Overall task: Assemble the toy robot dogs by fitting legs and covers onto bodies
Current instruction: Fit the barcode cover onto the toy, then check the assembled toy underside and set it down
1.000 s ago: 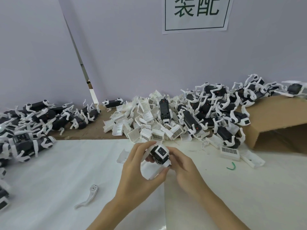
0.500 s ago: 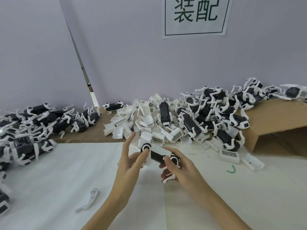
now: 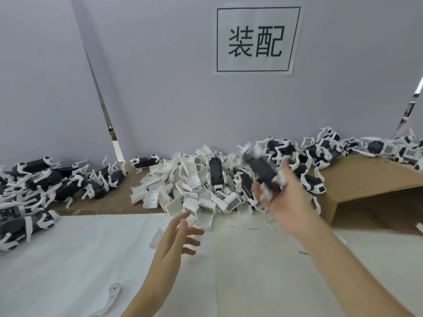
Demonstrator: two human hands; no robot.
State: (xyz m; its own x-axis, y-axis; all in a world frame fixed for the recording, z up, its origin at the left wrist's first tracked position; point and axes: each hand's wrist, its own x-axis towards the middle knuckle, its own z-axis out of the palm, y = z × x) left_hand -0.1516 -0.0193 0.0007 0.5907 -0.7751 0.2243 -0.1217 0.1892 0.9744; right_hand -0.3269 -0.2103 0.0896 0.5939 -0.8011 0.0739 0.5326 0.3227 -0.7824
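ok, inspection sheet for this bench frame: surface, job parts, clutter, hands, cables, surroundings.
Surface: white table sheet, bare brown strip along the wall.
Job's things: blurred toy dog in the right hand; heap of white covers at centre; legged dogs piled left and right.
Clutter: loose white leg near the front edge; cardboard box on its side at right.
Hands: right hand raised, gripping the dog; left hand open, empty, near the covers.
Cables: nothing seen.
Surroundings: lilac wall, paper sign with two characters.
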